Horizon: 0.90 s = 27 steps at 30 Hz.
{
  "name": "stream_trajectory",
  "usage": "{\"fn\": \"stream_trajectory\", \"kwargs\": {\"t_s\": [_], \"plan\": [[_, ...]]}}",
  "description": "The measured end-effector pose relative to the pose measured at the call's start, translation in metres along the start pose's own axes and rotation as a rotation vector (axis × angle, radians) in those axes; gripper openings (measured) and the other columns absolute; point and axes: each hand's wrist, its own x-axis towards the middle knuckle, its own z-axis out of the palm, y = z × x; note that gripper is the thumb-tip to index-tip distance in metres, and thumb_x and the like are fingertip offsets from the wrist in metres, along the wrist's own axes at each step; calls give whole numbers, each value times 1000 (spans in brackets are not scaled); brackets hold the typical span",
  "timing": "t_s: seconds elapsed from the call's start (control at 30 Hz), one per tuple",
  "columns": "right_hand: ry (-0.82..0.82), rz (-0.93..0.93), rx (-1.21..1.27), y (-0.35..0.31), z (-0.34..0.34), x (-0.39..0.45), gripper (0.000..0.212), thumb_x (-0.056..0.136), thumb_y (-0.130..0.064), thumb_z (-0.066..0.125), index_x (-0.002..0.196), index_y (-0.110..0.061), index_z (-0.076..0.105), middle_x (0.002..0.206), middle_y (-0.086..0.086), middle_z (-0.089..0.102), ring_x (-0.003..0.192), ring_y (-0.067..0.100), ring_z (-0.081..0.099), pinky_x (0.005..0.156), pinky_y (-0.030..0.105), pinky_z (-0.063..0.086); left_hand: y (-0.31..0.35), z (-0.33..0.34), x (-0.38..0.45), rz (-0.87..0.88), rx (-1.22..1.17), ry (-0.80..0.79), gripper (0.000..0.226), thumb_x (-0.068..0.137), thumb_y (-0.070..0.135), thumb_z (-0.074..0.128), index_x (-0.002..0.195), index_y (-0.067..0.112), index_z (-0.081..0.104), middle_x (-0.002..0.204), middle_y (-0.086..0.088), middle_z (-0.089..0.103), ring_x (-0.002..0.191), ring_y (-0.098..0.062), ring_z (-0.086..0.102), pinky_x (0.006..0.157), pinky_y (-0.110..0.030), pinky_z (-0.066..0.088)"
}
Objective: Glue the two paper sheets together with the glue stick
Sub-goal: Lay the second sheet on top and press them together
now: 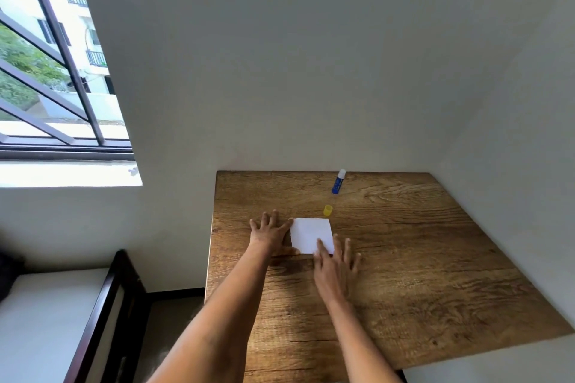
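A small white square of paper [311,234] lies flat on the wooden table [420,242]; I see only one sheet face, so whether a second sheet lies under it is hidden. My left hand [270,232] rests flat on the table with spread fingers, touching the paper's left edge. My right hand [336,261] lies flat with straight fingers, its fingertips pressing the paper's near right corner. Behind the paper stands a blue glue stick [338,182], uncapped, white glue showing at the top. Its yellow cap [328,210] sits between the stick and the paper.
The table stands in a corner, with white walls behind and to the right. Its left edge drops to the floor beside a dark-framed bed [102,314]. A barred window [53,65] is at the upper left.
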Motion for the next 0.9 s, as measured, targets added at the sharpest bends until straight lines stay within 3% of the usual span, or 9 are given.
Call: {"fn": "stream_trajectory", "kwargs": {"t_s": [0.13,0.23,0.33,0.6,0.7,0.77,0.9], "plan": [[23,107,-20,17,-11,12,49,97,-47,18,144,-35,26,159,2,10,147,27,-2,118,53,1,0,3,1,3,-19,16,88,83,61,51,149,32,2,158,-12,-13,145,-37,-14,115,-63,0],[6,-35,-24,-5,-11,24,50,97,-47,21,146,-36,16,159,3,4,147,28,-5,117,51,-3,-1,3,5,2,-26,14,87,83,61,51,149,32,2,158,-12,-13,145,-36,-14,115,-63,0],[-47,-197,29,-39,-7,30,46,98,-43,22,144,-37,24,159,2,8,147,27,-4,118,50,-1,-1,2,7,-2,-19,4,83,86,57,50,149,33,2,158,-12,-13,145,-36,-12,115,-62,3],[2,71,-38,-27,-15,44,47,99,-43,24,144,-32,27,159,5,7,146,31,0,117,54,7,0,3,6,-14,12,1,89,83,61,50,149,31,-1,158,-13,-14,145,-37,-12,114,-63,2],[36,-34,-15,-37,-15,47,46,98,-43,27,142,-33,33,159,4,12,146,28,8,115,51,14,1,2,8,-20,10,-5,88,84,60,51,149,32,-1,158,-13,-15,145,-36,-12,114,-63,2],[4,-156,22,-46,-10,48,43,98,-43,25,139,-37,36,159,2,13,146,26,6,116,51,11,1,1,8,-20,13,-4,85,86,56,51,149,33,-1,158,-13,-14,145,-36,-12,115,-63,3],[-7,-136,40,-43,-3,53,41,98,-45,23,135,-44,39,159,0,13,146,26,2,116,53,6,2,0,7,-22,16,-9,84,86,56,51,149,33,-1,158,-13,-14,145,-37,-12,115,-63,3]]}}
